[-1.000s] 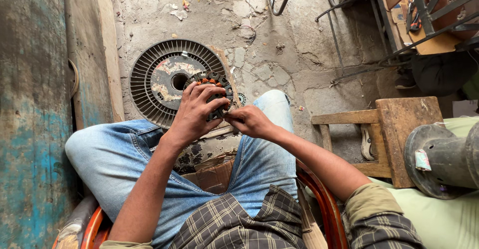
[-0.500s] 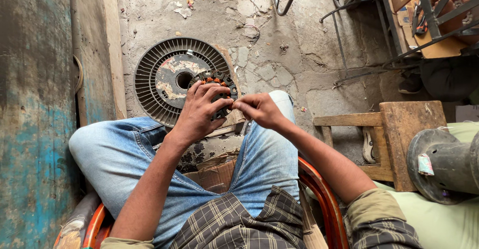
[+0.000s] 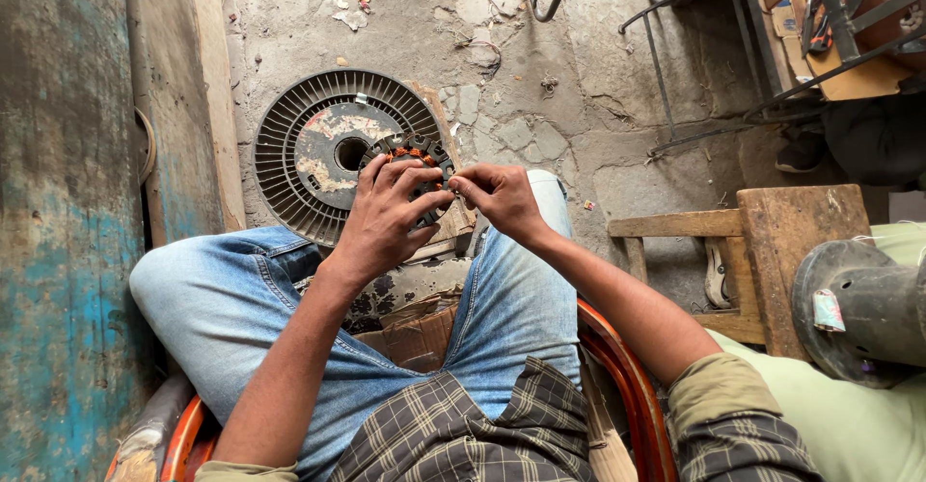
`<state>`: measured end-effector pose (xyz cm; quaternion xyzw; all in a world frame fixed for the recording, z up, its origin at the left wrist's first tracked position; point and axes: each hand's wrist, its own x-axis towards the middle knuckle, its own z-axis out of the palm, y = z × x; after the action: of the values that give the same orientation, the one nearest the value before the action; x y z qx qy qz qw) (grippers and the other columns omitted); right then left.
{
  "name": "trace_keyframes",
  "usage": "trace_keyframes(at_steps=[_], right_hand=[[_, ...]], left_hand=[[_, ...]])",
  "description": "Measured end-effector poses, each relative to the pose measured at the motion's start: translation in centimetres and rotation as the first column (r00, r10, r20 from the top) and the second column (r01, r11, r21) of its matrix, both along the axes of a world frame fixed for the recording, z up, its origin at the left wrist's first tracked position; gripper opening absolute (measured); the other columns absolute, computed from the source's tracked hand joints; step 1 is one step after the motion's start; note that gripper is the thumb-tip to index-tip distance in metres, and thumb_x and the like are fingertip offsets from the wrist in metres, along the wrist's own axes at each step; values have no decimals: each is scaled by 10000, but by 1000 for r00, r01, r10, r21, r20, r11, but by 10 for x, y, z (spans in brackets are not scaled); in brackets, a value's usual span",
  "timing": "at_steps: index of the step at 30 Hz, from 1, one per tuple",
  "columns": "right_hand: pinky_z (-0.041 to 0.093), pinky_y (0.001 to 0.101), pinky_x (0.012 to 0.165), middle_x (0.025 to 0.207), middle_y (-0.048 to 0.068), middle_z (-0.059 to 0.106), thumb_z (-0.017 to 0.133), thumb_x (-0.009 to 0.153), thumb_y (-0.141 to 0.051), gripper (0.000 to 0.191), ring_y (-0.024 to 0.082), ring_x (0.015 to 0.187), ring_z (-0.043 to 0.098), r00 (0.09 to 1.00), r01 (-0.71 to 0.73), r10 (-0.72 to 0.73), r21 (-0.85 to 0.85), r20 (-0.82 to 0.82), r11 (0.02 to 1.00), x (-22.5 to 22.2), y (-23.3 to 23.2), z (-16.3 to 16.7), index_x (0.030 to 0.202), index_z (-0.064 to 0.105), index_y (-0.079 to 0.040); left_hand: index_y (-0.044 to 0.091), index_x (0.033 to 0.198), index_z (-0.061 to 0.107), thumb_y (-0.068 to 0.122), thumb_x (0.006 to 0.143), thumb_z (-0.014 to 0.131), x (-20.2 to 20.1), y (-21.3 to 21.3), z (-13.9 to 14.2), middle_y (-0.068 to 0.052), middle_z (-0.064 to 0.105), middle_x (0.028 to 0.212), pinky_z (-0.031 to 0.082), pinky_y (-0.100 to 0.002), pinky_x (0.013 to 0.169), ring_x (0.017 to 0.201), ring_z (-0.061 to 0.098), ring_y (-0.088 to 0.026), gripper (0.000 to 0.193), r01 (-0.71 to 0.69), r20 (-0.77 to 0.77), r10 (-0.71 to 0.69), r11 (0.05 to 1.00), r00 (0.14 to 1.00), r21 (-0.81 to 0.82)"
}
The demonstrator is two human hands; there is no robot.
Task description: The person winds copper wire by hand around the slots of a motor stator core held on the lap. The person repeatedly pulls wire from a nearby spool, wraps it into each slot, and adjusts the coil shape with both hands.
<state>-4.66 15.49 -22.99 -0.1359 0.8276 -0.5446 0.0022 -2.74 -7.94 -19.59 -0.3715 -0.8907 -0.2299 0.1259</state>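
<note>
My left hand (image 3: 386, 214) grips a round dark motor stator (image 3: 417, 152) with copper-coloured windings, fingers spread over its face, held above my knees. My right hand (image 3: 494, 197) meets it at the stator's right edge, thumb and fingers pinched together there; what they pinch is too small to see. I sit in a red-framed chair (image 3: 617, 376) with my legs in blue jeans (image 3: 241, 299) crossed. Most of the stator is hidden behind my left fingers.
A round ribbed metal fan cover (image 3: 309, 149) lies on the cracked concrete floor just beyond my hands. A worn blue-painted board (image 3: 68, 202) stands at the left. A wooden stool (image 3: 762, 250) and a dark motor housing (image 3: 858, 308) are at the right; metal frames stand at the back right.
Both hands have stayed together on the stator, with the fingers shifting slightly; the view has tilted a little, bringing the hands lower in frame.
</note>
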Motion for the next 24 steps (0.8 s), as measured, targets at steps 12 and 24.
trace_keyframes(at_steps=[12, 24], right_hand=[[466, 262, 500, 784, 53, 752, 746, 955, -116, 107, 73, 584, 600, 983, -59, 85, 153, -166, 987, 11, 21, -10, 997, 788, -26], [468, 348, 509, 729, 64, 674, 763, 917, -108, 48, 202, 571, 635, 871, 47, 138, 359, -471, 932, 15, 2, -8, 924, 747, -64]], left_hand=[[257, 1233, 698, 275, 747, 851, -1, 3, 0, -19, 572, 1399, 235, -557, 1232, 1370, 471, -273, 509, -13, 18, 13, 1000, 1000, 14], [247, 1224, 684, 260, 723, 853, -2, 4, -4, -29, 571, 1380, 230, -567, 1234, 1372, 458, -287, 528, -13, 26, 12, 999, 1000, 30]])
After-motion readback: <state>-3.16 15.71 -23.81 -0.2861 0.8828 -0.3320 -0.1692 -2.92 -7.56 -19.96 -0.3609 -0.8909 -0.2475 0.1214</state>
